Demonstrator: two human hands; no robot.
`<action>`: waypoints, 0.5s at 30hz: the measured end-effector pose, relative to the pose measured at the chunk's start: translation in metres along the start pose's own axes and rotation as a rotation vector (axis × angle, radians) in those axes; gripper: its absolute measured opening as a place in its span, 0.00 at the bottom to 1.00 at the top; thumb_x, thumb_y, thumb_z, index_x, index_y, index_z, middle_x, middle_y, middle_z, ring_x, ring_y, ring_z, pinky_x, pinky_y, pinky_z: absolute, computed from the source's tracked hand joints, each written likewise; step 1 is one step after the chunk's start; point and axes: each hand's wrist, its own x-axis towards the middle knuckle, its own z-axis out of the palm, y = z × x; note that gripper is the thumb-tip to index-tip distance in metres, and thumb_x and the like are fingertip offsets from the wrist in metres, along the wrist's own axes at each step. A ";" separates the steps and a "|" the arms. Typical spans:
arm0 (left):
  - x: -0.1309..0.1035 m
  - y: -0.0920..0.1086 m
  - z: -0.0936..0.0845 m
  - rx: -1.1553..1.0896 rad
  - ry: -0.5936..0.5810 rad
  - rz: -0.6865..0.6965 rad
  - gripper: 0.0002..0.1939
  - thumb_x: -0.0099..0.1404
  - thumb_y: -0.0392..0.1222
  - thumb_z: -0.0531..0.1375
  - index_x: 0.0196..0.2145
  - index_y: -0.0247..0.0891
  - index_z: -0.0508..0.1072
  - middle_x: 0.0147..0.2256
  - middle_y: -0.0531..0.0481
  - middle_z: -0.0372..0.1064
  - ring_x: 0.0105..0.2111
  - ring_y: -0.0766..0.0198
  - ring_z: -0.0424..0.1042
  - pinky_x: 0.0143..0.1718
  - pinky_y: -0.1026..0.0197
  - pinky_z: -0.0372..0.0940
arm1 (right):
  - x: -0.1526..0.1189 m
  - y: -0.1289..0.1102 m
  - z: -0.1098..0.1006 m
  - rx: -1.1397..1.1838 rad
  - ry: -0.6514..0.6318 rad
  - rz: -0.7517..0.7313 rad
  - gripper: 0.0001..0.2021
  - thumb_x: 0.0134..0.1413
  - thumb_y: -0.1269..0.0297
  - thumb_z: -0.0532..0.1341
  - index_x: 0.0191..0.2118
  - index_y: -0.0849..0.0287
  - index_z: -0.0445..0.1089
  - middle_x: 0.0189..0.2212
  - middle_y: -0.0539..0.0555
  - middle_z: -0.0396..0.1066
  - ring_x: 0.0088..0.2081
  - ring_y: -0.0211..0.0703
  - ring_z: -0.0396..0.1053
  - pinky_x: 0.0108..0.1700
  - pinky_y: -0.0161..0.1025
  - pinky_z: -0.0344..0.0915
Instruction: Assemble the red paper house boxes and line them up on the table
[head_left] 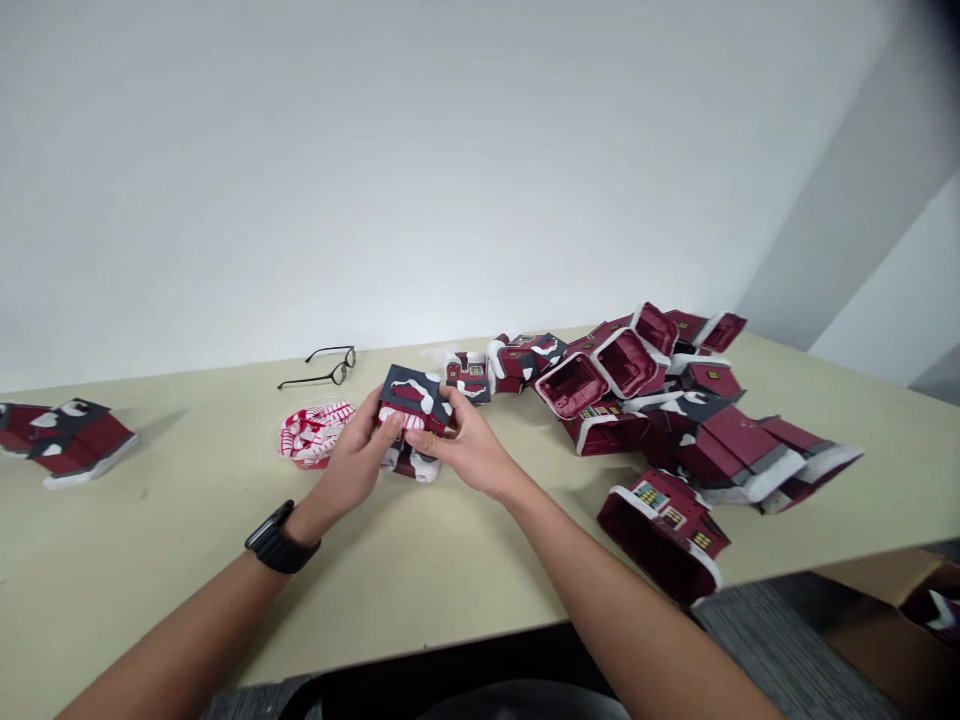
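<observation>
Both hands hold a small dark-red model house [411, 390] with a dark grey roof and white snow-like trim. My left hand [358, 447] is closed on its left side, and my right hand [471, 447] grips the right side. The two thumbs press near a red-and-white striped piece [405, 420] at the house's near edge; what exactly this piece is cannot be made out. Below the hands, another snow-trimmed house part [415, 465] shows in part. Just left of my left hand lies a pile of red-and-white striped pieces [315, 432].
Many similar dark-red houses [705, 440] are heaped at the right, several showing hollow undersides. More houses [82, 438] stand at the far left. Black-framed glasses [330, 372] lie near the wall. A cardboard box [870, 610] is below the table's [480, 590] right edge.
</observation>
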 end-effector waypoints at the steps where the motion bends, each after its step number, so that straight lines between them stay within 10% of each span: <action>1: 0.000 0.000 0.000 -0.012 -0.031 -0.018 0.26 0.73 0.59 0.58 0.59 0.41 0.69 0.54 0.44 0.72 0.52 0.55 0.72 0.53 0.58 0.68 | 0.000 0.001 0.000 -0.012 0.020 0.000 0.28 0.49 0.54 0.73 0.54 0.55 0.65 0.50 0.56 0.77 0.50 0.47 0.76 0.50 0.44 0.76; 15: 0.005 -0.034 0.006 0.069 -0.122 -0.018 0.27 0.73 0.57 0.58 0.61 0.39 0.65 0.57 0.42 0.71 0.55 0.55 0.72 0.57 0.55 0.68 | 0.007 0.010 -0.006 -0.101 0.165 0.144 0.25 0.41 0.67 0.71 0.49 0.56 0.71 0.46 0.53 0.79 0.45 0.48 0.77 0.45 0.42 0.75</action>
